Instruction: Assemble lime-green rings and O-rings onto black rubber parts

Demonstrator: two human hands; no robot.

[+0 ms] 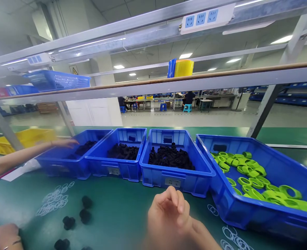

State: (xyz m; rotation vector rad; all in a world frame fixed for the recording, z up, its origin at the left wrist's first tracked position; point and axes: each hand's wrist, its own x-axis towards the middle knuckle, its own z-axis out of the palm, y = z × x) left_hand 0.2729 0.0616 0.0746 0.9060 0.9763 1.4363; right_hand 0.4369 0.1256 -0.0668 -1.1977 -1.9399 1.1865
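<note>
Black parts [170, 158] lie heaped in the blue bin [154, 175] at twelve o'clock from the person's hands, just beyond the fingertips and apart from them. The left hand [157, 213] and the right hand [187, 224] are close together above the green worktop [111, 215], fingers bent inward; blur and overlap hide the space between them, so I cannot tell whether either grasps a small piece or is bare. Judging by that pose, the step in hand looks like close two-handed work rather than a pick from a bin. A next move on the heap would call for parted hands, loosened fingers and a reach over the bin's front wall.

Near the right hand, a pair of pale rings [212, 209] lies at three o'clock, with a cluster of clear rings [240, 241] at four. Farther out, lime-green rings [256, 194] sit in the right-hand bin [243, 211] at two o'clock. Loose black pieces [68, 222] rest at nine o'clock, well apart. At ten o'clock, a co-worker's hand [65, 143] is over the leftmost bin [65, 170].
</note>
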